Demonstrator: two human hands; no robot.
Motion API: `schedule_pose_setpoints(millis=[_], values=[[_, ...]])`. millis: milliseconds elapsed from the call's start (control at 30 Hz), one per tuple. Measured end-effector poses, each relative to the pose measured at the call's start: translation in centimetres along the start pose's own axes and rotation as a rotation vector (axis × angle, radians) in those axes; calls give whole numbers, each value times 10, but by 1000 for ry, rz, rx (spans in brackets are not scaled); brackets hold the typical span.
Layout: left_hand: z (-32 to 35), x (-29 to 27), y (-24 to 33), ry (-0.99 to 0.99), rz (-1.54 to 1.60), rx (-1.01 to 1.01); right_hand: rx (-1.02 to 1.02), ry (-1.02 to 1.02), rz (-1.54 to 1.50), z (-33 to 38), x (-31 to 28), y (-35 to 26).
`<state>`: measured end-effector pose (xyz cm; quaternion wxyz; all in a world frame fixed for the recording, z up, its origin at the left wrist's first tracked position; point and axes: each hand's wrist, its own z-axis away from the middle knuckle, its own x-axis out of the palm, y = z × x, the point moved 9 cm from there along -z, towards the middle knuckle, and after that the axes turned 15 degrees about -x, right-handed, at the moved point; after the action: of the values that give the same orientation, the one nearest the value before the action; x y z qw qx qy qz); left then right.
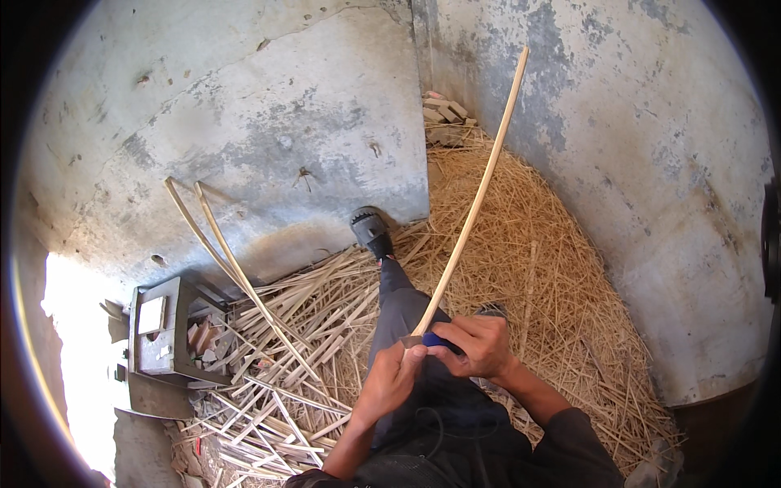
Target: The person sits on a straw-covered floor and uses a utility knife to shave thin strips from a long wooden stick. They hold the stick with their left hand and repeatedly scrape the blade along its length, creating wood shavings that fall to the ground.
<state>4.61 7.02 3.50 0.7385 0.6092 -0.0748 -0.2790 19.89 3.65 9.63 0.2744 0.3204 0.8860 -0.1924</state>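
Observation:
A long pale wooden strip (480,195) slants up and away to the right from my hands, its far end raised in front of the wall. My left hand (389,381) is closed round the strip's near end, with the thumb by the blade. In my right hand (478,345) is a knife (433,340) with a blue handle, the fingers wrapped round it. Its short metal blade lies against the strip just beside my left thumb. The strip's lowest part is hidden behind my fingers.
Shavings and straw (521,236) cover the floor on the right. Many split strips (301,301) lie heaped on the left, and two long strips (224,252) lean on the wall (268,122). A grey box (167,337) with rubble stands at left. My sandalled foot (370,232) is near the wall.

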Motion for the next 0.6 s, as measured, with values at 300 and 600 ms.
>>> schedule_pose_setpoints(millis=[300,600], values=[[33,8,-40,-89,-67,-159,414,297,123,22,-81,112],[19,-9,-11,146,-235,-40,97,43,-35,15,-9,29]])
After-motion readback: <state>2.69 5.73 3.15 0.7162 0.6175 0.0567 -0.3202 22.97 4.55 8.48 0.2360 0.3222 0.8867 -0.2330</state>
